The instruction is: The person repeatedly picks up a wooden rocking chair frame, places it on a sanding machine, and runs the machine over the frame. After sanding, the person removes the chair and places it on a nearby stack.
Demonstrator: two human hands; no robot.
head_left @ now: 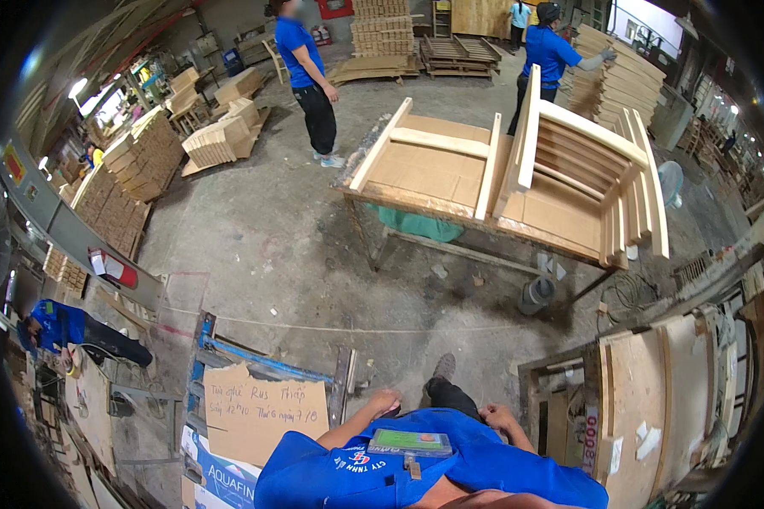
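Note:
My left hand (385, 401) hangs low in front of my waist, its fingers curled in, with nothing visible in it. On the other side, my right hand (498, 416) is held near my hip, fingers also bent inward and no object showing. Both hands are apart from the furniture. Nearest my left arm is a brown cardboard sign (266, 416) with handwriting, propped at a blue metal frame (267, 355). Beyond my feet, a work table (433, 204) topped with cardboard carries a pale wooden slatted frame (594, 136) and a smaller wooden frame (440, 142).
A grey bucket (536, 295) stands under the table's right end. Wooden panels (632, 399) are close on my right. Several people in blue work about, one (306, 76) standing left of the table. Stacked boards (140, 153) and a red fire extinguisher (113, 268) are at left.

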